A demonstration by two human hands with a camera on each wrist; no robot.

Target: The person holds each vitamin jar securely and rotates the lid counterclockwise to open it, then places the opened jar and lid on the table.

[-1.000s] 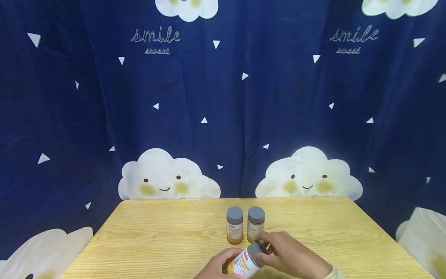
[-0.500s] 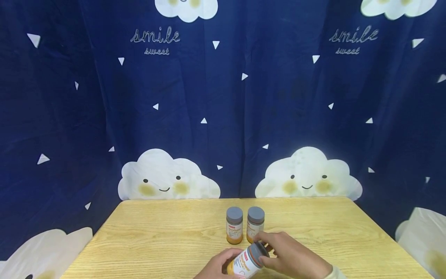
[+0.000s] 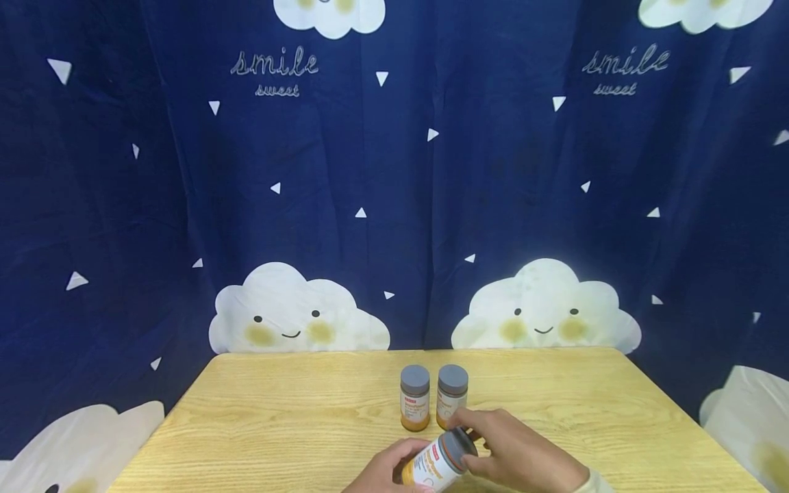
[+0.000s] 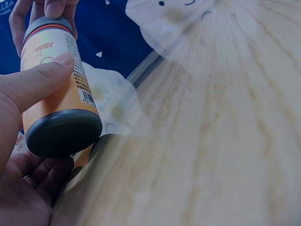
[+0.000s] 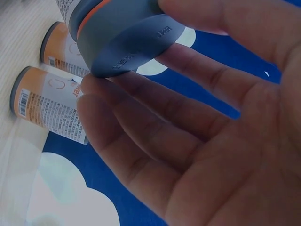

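A supplement bottle [image 3: 429,467] with a white and orange label is tilted low over the front of the table, its grey lid [image 3: 457,446] pointing up to the right. Around its lower body my left hand [image 3: 383,471] keeps a grip; the left wrist view shows the thumb [image 4: 44,77] across the label and the dark base [image 4: 64,134] facing the camera. My right hand [image 3: 514,452] holds the lid at its edge between thumb and fingers [image 5: 162,120]. An orange-red ring shows just below the lid.
Two matching bottles stand upright behind the hands, a left one [image 3: 415,404] and a right one [image 3: 452,398] partly covered by the right hand. The wooden table [image 3: 277,418] ends at a dark blue curtain [image 3: 394,171] printed with clouds.
The right thumb has slid slightly right and down along the lid, so more of the lid shows. The left hand and the standing bottles stay in place.
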